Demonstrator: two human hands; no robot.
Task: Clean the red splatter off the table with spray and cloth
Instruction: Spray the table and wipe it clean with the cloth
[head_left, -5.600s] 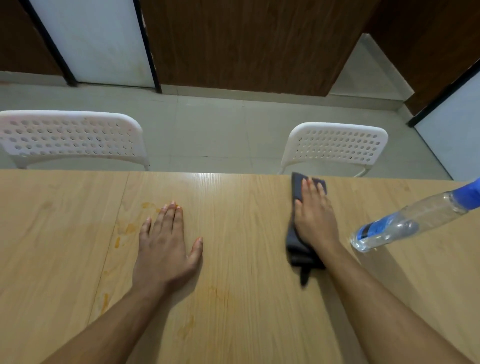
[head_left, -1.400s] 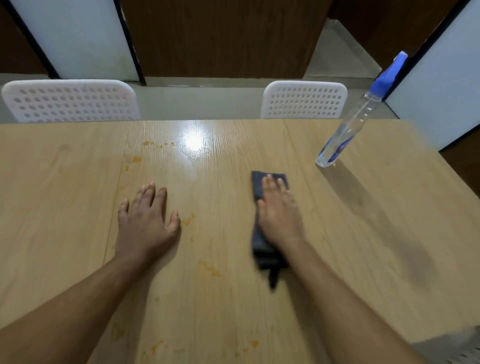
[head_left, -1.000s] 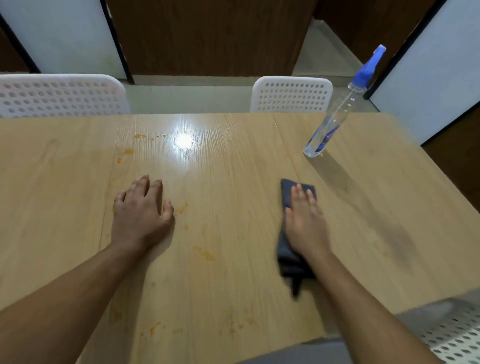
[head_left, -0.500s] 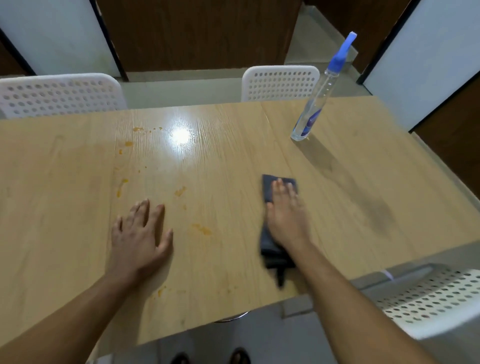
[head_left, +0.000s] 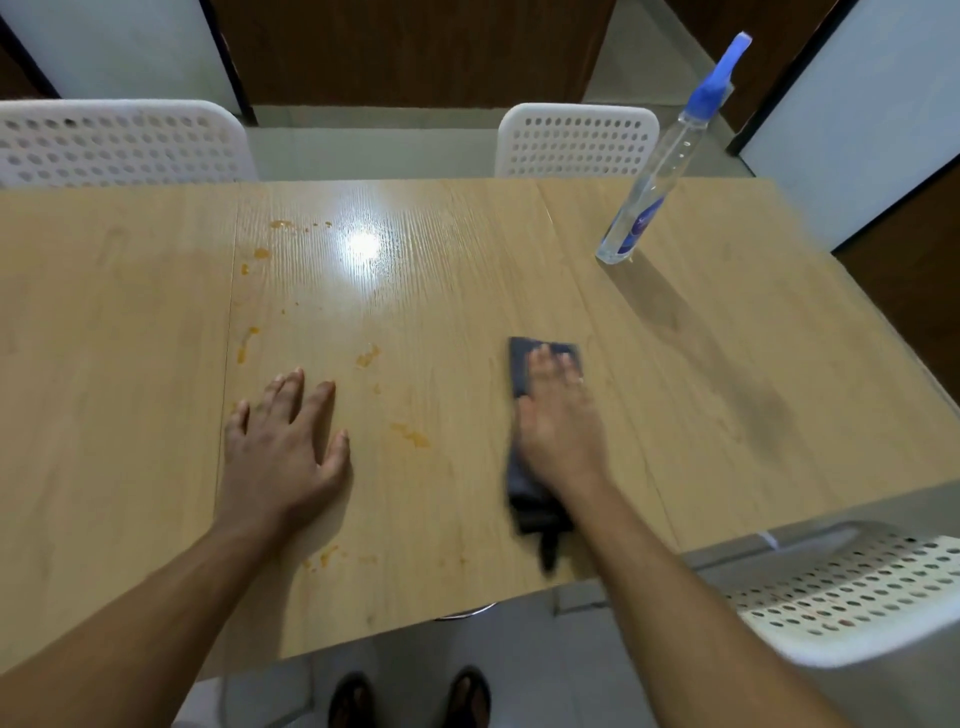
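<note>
Orange-red splatter spots (head_left: 410, 434) lie scattered over the middle-left of the wooden table (head_left: 727, 364), from the far edge to the near edge. My right hand (head_left: 558, 421) presses flat on a dark grey cloth (head_left: 519, 364), right of the splatter; the cloth sticks out beyond my fingertips and behind my wrist. My left hand (head_left: 283, 447) rests flat on the table with fingers spread, among the spots. A clear spray bottle (head_left: 652, 182) with a blue nozzle stands at the table's far right, well beyond the cloth.
Two white perforated chairs stand behind the far edge, one at the left (head_left: 119, 143) and one at the right (head_left: 576, 140). A third white chair (head_left: 852, 597) is at my near right. My feet (head_left: 410, 699) show below the near table edge.
My view has pulled back and tilted down, so the near table edge and my feet appear. The right hand slid the cloth left and right over the table; the left hand stayed flat.
</note>
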